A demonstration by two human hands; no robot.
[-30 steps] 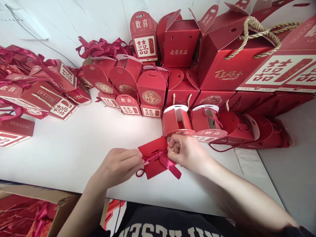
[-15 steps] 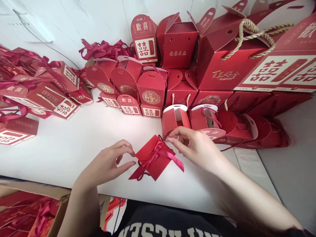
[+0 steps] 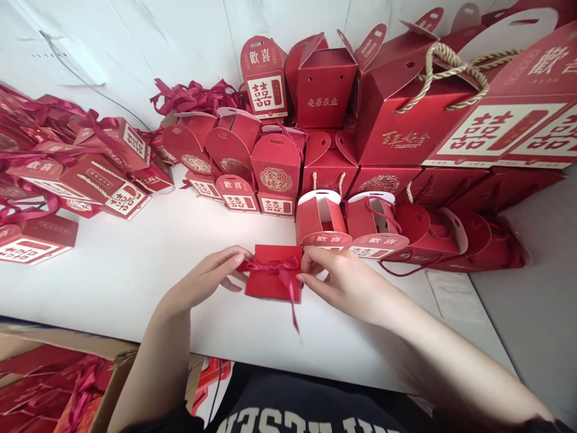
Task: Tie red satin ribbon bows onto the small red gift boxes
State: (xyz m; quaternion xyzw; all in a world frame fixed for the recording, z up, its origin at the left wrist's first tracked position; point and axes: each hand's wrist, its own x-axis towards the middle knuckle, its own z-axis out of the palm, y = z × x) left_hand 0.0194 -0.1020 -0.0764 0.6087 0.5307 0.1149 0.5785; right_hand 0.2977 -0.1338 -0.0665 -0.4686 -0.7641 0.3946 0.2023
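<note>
Between my hands, over the white table, is a small red gift box with a shiny magenta ribbon tied in a bow across its top. One ribbon tail hangs over the front edge. My left hand pinches at the box's left side, thumb against the ribbon there; its fingertips are partly hidden. With thumb and fingers, my right hand grips the right edge of the box. Just behind stand two red boxes with open tops, the nearer being a handled carton.
Stacked red gift cartons fill the back and right of the white table. Ribboned boxes pile up at the left. Loose magenta ribbons lie by the wall. A cardboard box of red packages stands at lower left.
The gift box has turned from a diamond angle to nearly square with me. Both hands have closed in on its sides from being apart from it.
</note>
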